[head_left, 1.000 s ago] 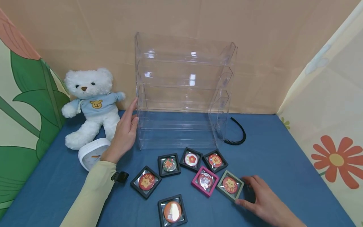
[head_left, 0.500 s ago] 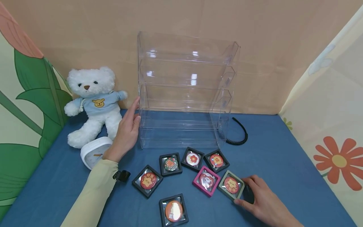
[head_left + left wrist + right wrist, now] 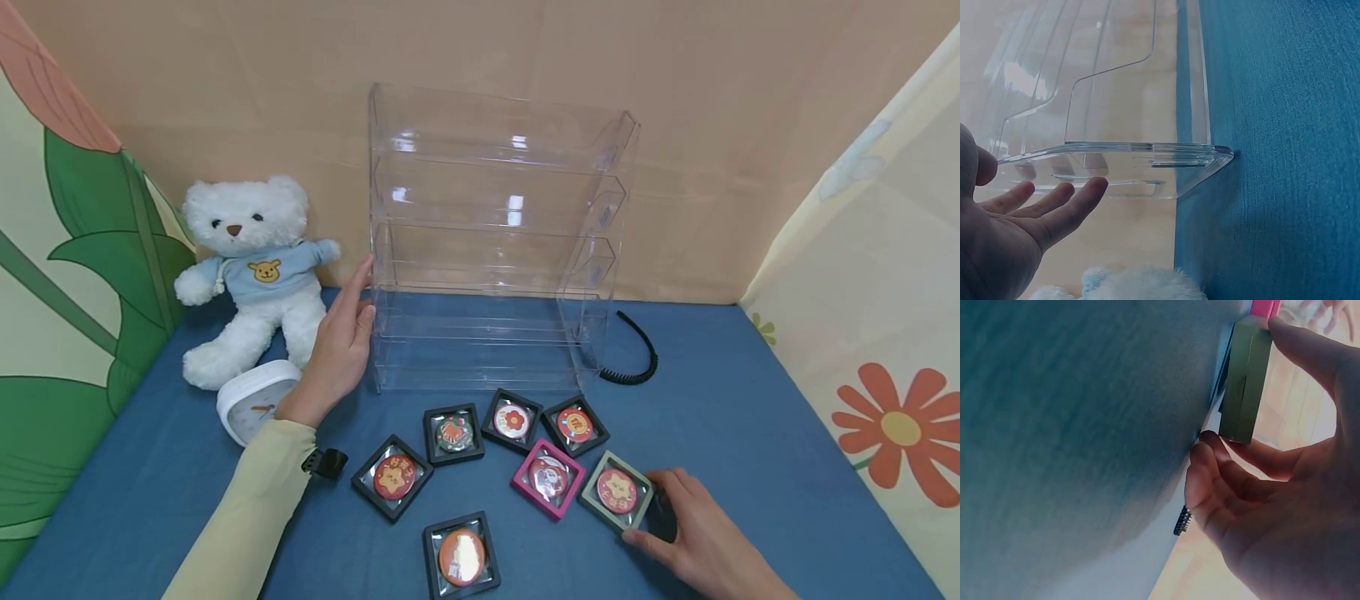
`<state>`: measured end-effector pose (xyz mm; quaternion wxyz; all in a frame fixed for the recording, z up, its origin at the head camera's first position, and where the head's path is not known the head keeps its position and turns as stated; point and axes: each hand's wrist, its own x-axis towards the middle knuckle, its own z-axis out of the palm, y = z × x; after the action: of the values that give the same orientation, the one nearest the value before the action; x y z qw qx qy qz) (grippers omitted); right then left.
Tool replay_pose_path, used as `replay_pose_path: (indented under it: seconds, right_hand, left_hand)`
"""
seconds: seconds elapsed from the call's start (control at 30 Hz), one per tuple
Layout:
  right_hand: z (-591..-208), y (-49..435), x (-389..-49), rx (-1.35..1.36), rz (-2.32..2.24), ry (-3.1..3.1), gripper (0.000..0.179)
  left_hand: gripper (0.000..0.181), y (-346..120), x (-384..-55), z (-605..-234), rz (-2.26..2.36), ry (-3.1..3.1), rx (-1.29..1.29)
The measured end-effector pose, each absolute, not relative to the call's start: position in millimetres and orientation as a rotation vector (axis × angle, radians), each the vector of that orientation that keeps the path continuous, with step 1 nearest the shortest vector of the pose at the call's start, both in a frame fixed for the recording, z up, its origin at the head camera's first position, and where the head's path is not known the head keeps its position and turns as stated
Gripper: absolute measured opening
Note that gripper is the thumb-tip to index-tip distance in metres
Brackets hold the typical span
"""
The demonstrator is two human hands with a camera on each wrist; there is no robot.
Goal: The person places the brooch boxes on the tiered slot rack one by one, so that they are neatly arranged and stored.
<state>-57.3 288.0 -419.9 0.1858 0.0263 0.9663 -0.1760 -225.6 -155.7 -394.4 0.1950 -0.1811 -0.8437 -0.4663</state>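
Observation:
My right hand (image 3: 701, 533) pinches a square, green-rimmed badge frame (image 3: 633, 514) by its edges, thumb at the near corner and fingers at the right one. Its round red badge shows a yellow star-like figure. Seen edge-on in the right wrist view, the green frame (image 3: 1245, 381) sits between thumb and fingertips, close over the blue cloth. A pink badge frame (image 3: 548, 479) lies just left of it. On the other side, my left hand (image 3: 333, 358) rests straight fingers against the left side of a clear, tiered acrylic display rack (image 3: 480, 225); the left wrist view shows the fingertips at the rack's side panel (image 3: 1116, 148).
Several black badge frames (image 3: 454, 435) are spread over the blue cloth (image 3: 750, 417) before the rack. A white teddy bear (image 3: 251, 275) and a white clock (image 3: 255, 404) stand left, close to the left arm. A black coiled cord (image 3: 637, 375) lies right of the rack.
The head view has shifted a little, so everything appears slightly further right. Both hands keep their places, at the rack and on the green frame.

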Motion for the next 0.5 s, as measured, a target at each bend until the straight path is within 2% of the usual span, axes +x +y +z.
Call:
replay_pose_path:
  seconds: [0.27, 0.5]
  right_hand:
    - [-419.2, 287.3, -57.3, 0.15, -0.594, 2.686, 0.097]
    - [-426.6, 294.7, -57.7, 0.17, -0.699, 2.638, 0.094]
  left_hand:
    - [0.065, -154.9, -223.4, -391.4, -1.319, -2.363, -0.501]
    - [0.064, -154.4, -222.6, -391.6, -1.319, -2.381, -0.492]
